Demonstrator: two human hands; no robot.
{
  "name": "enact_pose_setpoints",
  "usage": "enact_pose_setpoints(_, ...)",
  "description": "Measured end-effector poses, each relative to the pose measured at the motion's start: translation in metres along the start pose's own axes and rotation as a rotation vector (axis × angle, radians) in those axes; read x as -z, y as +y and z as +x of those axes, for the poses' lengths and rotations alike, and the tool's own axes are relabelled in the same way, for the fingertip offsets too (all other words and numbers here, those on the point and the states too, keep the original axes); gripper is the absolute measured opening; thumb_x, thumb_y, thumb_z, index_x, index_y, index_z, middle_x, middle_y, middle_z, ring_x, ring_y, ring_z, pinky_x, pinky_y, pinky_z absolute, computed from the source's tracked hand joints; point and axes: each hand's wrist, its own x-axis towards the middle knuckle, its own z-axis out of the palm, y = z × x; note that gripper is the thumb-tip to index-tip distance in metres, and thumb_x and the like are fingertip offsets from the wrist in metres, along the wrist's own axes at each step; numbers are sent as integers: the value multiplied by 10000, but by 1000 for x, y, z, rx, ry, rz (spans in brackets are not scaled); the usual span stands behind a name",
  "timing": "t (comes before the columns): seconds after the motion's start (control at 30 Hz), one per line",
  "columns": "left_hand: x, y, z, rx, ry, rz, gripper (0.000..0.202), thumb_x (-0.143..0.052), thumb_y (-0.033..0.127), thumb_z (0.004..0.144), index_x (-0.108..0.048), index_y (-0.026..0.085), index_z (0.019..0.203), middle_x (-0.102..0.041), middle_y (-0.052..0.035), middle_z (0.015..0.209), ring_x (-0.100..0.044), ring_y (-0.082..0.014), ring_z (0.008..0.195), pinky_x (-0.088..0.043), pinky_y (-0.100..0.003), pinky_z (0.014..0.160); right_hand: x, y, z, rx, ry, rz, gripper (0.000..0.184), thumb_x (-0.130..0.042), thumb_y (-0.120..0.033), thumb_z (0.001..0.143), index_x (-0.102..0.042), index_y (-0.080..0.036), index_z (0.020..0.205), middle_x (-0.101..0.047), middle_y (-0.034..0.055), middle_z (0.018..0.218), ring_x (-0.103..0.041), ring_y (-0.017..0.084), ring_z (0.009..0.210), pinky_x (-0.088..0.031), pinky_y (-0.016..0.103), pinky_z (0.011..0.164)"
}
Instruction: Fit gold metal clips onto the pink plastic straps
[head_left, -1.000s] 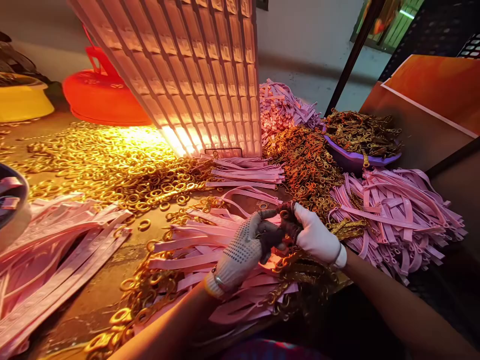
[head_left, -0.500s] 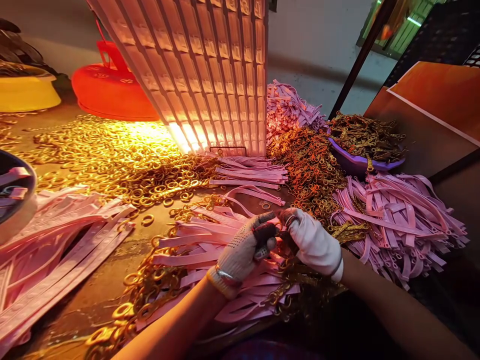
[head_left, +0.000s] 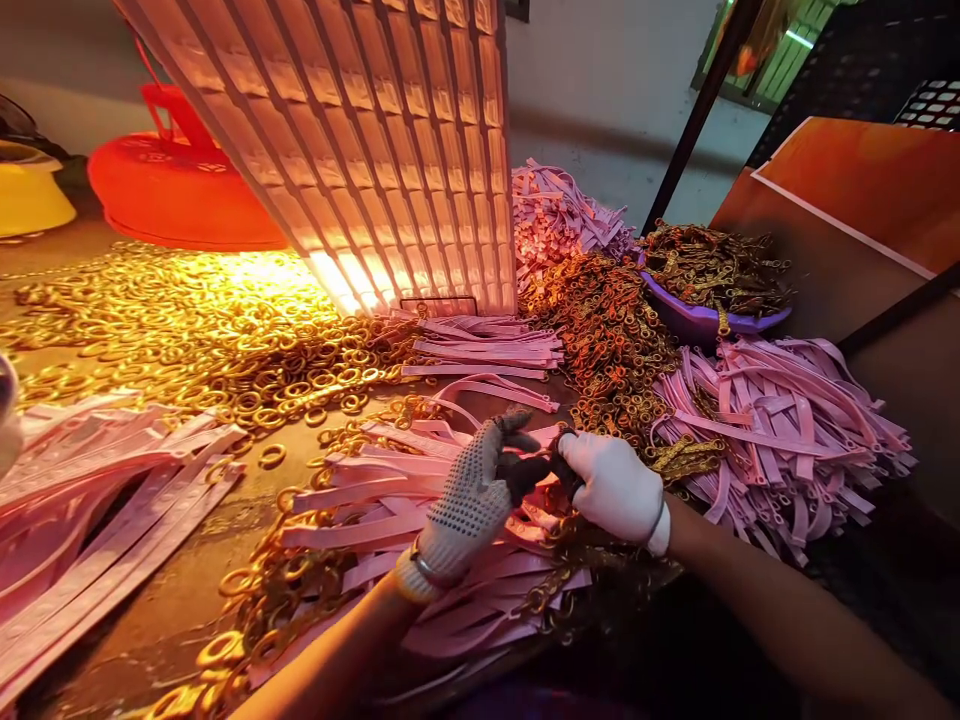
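My left hand (head_left: 480,490), in a dotted knit glove with dark fingertips, is over a heap of pink straps (head_left: 390,470). Its fingers are apart, and the dark thumb tip reaches towards the other hand. My right hand (head_left: 611,480), in a white glove with dark fingertips, is closed in a pinch close beside it. What sits in that pinch is too small and dark to make out. Gold rings (head_left: 236,580) lie along the left side of the strap heap. Under my right hand, gold chain-like pieces (head_left: 577,570) mix with the straps.
A red lamp (head_left: 187,190) lights a wide spread of gold rings (head_left: 225,340). A ribbed translucent panel (head_left: 390,160) leans behind. To the right are a gold hardware pile (head_left: 611,340), a purple basin (head_left: 690,315) and more pink straps (head_left: 795,440); long pink strips (head_left: 112,530) lie left.
The view has shifted, moving the scene slightly left. My left hand's fingers have spread from a curled grip, and my right hand has turned a little, staying pinched.
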Motion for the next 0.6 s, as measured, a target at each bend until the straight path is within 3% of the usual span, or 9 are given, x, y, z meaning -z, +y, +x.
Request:
enact_pose_setpoints(0.1,5,13,5,-154,-134,127,304,-657,337,877,-648,174,1133,-698,-64,1006,-626,-136,759,-515,-244,666,10,-1,-3,61,-40,-116,233,-535,-137,785,-638,-188,988,-691,66,929,-633,208,833,-414,285,696)
enact_pose_setpoints(0.17,6,22,10,-190,-214,99,249,-634,319,896,-676,171,1092,-700,-66,1002,-633,-155,856,-522,-255,747,16,-4,-4,95,2,-134,209,-530,-143,787,-633,-194,961,-683,64,918,-625,207,827,-404,285,693)
enact_pose_setpoints(0.23,5,32,16,-119,-212,-50,285,-650,320,882,-660,176,1128,-685,-55,945,-602,-121,726,-493,-217,624,19,-8,-4,72,104,-126,180,-529,-144,787,-617,-183,938,-669,82,916,-610,216,836,-402,292,710)
enact_pose_setpoints(0.3,0,44,24,0,-181,-258,310,-663,301,861,-633,183,1146,-640,-17,825,-466,-58,518,-362,-166,451,19,-12,-3,-13,229,-39,184,-522,-134,786,-587,-169,956,-651,90,886,-585,215,803,-397,293,703)
enact_pose_setpoints(0.4,-7,58,34,80,-140,-419,336,-692,253,816,-615,186,1136,-544,37,689,-340,-27,433,-245,-139,391,15,-11,0,-103,318,312,108,-486,-147,833,-528,-178,928,-603,39,771,-500,166,668,-376,266,630)
enact_pose_setpoints(0.43,-7,59,38,85,-153,-403,333,-696,260,813,-617,184,1127,-512,48,654,-338,-30,432,-242,-137,391,14,-8,0,-91,320,440,46,-475,-177,864,-513,-186,889,-581,19,739,-464,149,638,-368,256,612)
enact_pose_setpoints(0.5,-3,55,50,72,-222,-274,305,-678,313,836,-632,177,1106,-457,61,591,-343,-44,429,-252,-143,392,14,4,1,-50,354,600,124,-468,-264,917,-497,-192,820,-546,-2,711,-413,130,622,-356,249,602)
enact_pose_setpoints(0.6,17,33,81,-3,-314,122,280,-608,351,867,-683,154,1052,-510,30,584,-390,-69,443,-299,-172,406,17,28,2,-41,520,685,218,-490,-368,941,-522,-187,822,-520,-11,710,-400,126,647,-360,252,622)
